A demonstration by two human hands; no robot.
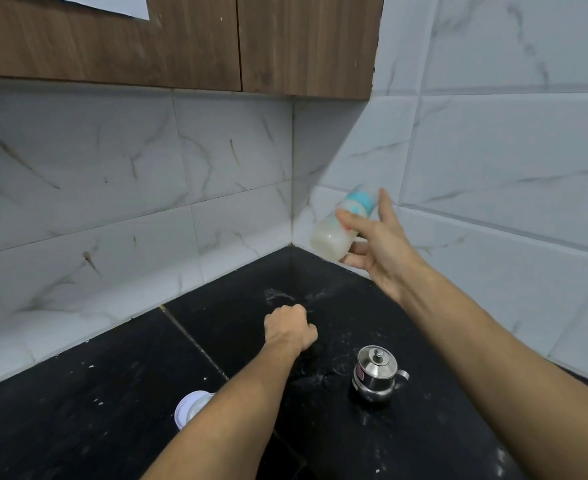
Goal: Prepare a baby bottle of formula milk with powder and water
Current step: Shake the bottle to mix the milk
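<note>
Currently on my feed, listed item by item.

1. Baby bottle [334, 233]: in the air near the wall corner, well above the desk [95, 410]. It is tilted, with the teal collar end up and to the right and the milky base down and to the left. Its outline is smeared. I judge powder and water are already inside and it is being shaken to mix them, which would explain carrying it clear of every surface.

2. Right hand [382, 247]: grip clamped on the bottle, thumb across the front, lower fingers curled beneath the base, forefinger lying straight along the far side. I read that spread as bracing both ends against slip.

3. Left hand [290, 327]: fingers together in a fist, knuckles on the desk, nothing visible inside it. It looks parked as a steadying prop.

4. Steel pot [375, 375]: lidded and spouted, upright on the desk, apart from both hands. Probably the water source, set aside.

5. White tub [190, 408]: half hidden under the left forearm, contents unreadable. Possibly the powder.

6. White specks [278, 294]: scattered on the desk beyond the fist.
</note>
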